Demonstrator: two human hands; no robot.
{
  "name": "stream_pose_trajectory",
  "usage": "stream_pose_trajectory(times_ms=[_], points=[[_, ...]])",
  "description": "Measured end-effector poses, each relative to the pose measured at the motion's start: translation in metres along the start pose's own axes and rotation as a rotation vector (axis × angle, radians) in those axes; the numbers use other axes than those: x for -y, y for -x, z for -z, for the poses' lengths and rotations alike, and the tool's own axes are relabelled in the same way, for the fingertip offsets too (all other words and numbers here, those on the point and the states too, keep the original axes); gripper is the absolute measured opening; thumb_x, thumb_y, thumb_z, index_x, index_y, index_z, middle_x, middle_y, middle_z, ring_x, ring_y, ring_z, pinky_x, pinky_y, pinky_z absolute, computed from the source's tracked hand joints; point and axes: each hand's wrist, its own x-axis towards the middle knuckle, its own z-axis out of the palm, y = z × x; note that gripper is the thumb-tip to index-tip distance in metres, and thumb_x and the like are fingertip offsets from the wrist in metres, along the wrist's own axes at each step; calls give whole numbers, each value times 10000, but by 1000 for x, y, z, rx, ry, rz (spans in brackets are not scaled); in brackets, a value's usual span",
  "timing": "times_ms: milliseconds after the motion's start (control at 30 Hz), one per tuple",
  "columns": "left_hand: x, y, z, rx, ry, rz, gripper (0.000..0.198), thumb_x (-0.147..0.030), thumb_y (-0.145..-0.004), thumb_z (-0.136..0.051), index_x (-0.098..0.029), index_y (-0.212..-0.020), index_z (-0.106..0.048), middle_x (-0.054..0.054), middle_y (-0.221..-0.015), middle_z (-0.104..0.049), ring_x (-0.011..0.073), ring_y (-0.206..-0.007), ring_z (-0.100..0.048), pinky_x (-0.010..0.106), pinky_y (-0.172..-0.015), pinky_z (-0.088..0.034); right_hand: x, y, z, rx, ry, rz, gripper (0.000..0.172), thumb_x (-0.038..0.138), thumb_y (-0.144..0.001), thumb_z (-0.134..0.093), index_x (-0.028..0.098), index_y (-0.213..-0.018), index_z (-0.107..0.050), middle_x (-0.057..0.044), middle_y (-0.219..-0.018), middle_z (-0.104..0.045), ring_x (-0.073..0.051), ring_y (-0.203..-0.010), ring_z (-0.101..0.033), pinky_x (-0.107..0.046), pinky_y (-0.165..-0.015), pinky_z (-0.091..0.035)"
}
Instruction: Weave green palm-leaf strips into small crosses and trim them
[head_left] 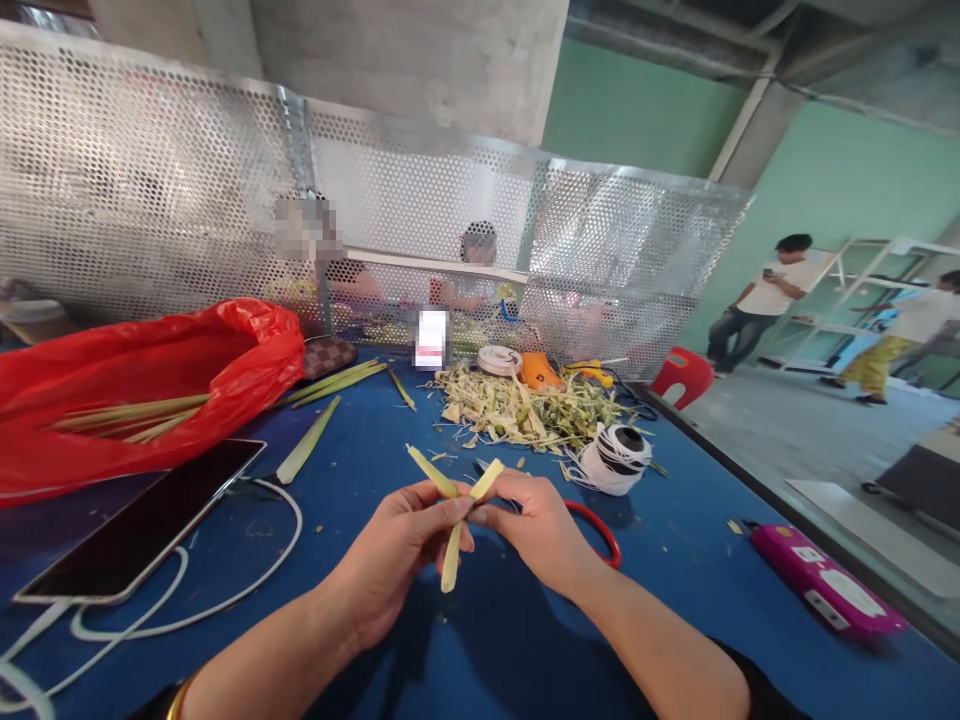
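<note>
My left hand (pixel 397 550) and my right hand (pixel 536 530) meet over the blue table (pixel 360 440), both pinched on a pale yellow-green leaf strip (pixel 457 520). The strip is folded, with two short ends sticking up and one end hanging down between my hands. Beneath my right hand lie red-handled scissors (pixel 600 530), partly hidden.
A red plastic bag (pixel 150 390) with long green strips lies at the left, beside a dark tablet (pixel 142 525) with a white cable (pixel 247 590). A heap of leaf trimmings (pixel 525 405), a white string spool (pixel 619 458) and a magenta case (pixel 825 585) sit at the right. Behind a perforated metal screen (pixel 420 200) are people.
</note>
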Motion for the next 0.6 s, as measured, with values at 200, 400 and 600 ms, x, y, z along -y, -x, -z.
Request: stream_pose_trajectory(times_ms=[200, 400, 600], points=[[-1, 2, -2, -42, -15, -28, 253, -320, -645, -753, -172, -826, -656, 2, -582, -638, 96, -493, -533, 196, -504, -408, -16, -3, -9, -22, 25, 50, 168, 308, -852, -579, 272, -800, -734, 15, -760, -687, -171, -795, -618, -402, -999, -299], [-1, 3, -7, -105, -154, -126, 282, -348, -655, -726, -151, -835, -634, 11, -536, -644, 113, -464, -538, 213, -488, -424, -7, -1, -6, -7, -97, 53, 166, 232, -814, -600, 251, -935, -713, -16, -951, -696, -191, -929, -613, -357, -939, -391], [5, -2, -6, -84, -283, -31, 320, -322, -673, -702, -117, -905, -622, 35, -616, -682, 105, -405, -558, 225, -480, -452, -10, 0, -6, -87, -149, -49, 135, 208, -790, -600, 204, -840, -726, -23, -851, -702, -167, -821, -635, -276, -779, -468]])
